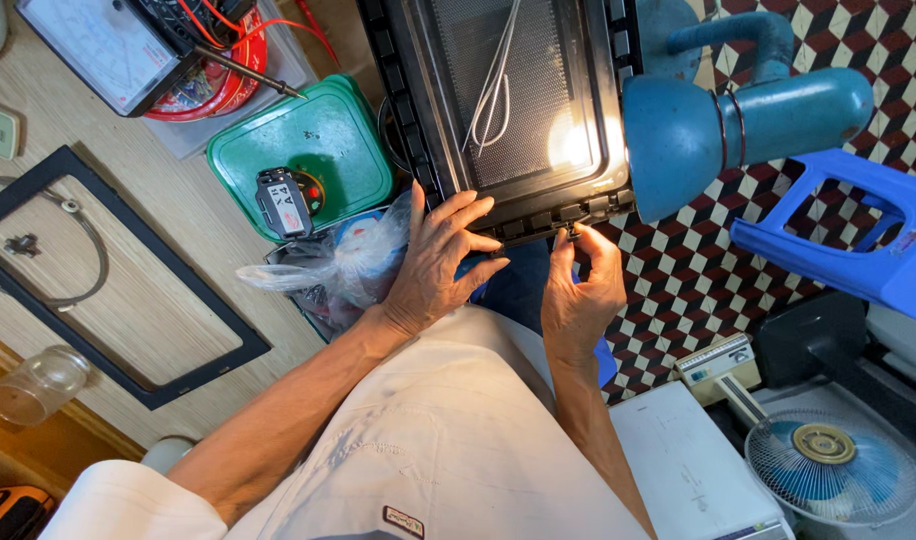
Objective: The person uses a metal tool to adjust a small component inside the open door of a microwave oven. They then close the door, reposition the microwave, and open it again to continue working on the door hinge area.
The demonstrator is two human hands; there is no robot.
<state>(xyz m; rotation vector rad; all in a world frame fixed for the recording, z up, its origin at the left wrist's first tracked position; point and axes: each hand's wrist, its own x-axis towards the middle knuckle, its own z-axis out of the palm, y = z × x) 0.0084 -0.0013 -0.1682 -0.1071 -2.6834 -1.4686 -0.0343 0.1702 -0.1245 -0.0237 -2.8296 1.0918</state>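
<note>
A dark microwave door (508, 100), mesh panel facing up, lies across the person's lap and the edge of the wooden bench (98, 260), its near rim towards the body. The left hand (433, 265) lies spread on that near rim, fingers flat and unclenched, steadying it without closing round anything. The right hand (578, 290) pinches thumb and forefinger at a small catch (570, 235) on the same rim; whether a part or tool sits between the fingertips cannot be told. Judging by this, the door is already off its oven and the work has reached the latch edge, with the catch not yet out. A white wire (496, 85) lies loose on the mesh.

On the bench: a black frame (178, 375), a green lid (318, 135) bearing a small black device (283, 202), a meter (108, 45) with red leads, a crumpled plastic bag (343, 265), a glass jar (33, 385). A blue lamp (698, 130) shines on the door. The floor is checkered tile (688, 280), with a blue stool (858, 240) and a small fan (828, 465) beside it
</note>
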